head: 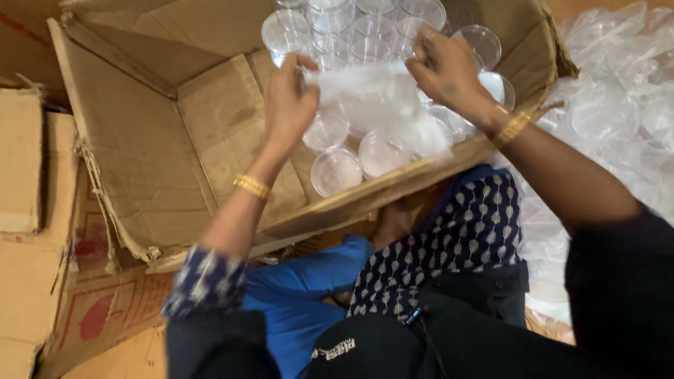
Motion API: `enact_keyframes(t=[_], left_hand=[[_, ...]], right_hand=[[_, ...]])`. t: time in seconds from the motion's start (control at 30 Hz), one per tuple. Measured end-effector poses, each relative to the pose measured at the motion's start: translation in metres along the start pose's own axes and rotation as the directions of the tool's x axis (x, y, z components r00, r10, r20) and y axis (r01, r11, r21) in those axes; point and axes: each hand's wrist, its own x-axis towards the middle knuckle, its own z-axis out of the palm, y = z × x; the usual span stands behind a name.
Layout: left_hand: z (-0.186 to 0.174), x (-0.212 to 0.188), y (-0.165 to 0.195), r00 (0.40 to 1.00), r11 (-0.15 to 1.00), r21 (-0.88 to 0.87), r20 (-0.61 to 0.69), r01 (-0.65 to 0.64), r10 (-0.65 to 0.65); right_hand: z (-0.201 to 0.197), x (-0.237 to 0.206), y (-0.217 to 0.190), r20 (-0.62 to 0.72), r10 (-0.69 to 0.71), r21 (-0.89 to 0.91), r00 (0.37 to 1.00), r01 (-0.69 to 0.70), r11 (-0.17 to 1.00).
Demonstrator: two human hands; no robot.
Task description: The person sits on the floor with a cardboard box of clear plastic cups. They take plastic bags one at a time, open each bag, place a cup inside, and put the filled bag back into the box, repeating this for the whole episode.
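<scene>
While both hands' fingers pinch it, the plastic bag seemingly stretches between them.

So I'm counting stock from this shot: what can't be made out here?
- Head view: the clear cups run past the top edge, and a thin plastic sheet held by the left hand and right hand covers others.
- Pile of plastic bags: cut by the right edge; contents blurred.
- Cardboard box: floor partly hidden.

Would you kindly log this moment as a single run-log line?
left hand: pinching plastic sheet | right hand: gripping sheet's other edge | below: clear cups in cardboard box
</scene>
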Motion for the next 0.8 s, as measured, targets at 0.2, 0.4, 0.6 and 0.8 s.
enact_keyframes(t=[0.2, 0.4, 0.6, 0.8], left_hand=[[0.06, 0.132, -0.051, 0.873, 0.989, 0.124, -0.487, 0.076, -0.006], [0.082, 0.174, -0.079, 0.891, 0.988, 0.087, -0.448, 0.13, -0.078], [0.099, 0.185, -0.086, 0.878, 0.968, 0.037, -0.431, 0.247, -0.207], [0.09, 0.164, -0.077, 0.915, 0.843, -0.391, -0.005, 0.37, -0.404]], right_hand=[[0.074, 0.12, 0.038, -0.143, -0.002, -0.053, 0.99, -0.006, 0.999], [0.086, 0.131, 0.074, 0.19, 0.168, 0.216, 0.967, -0.208, 0.954], [0.145, 0.141, 0.067, -0.123, 0.285, -0.04, 0.951, -0.291, 0.956], [0.136, 0.136, 0.067, -0.188, 0.284, 0.271, 0.94, -0.228, 0.935]])
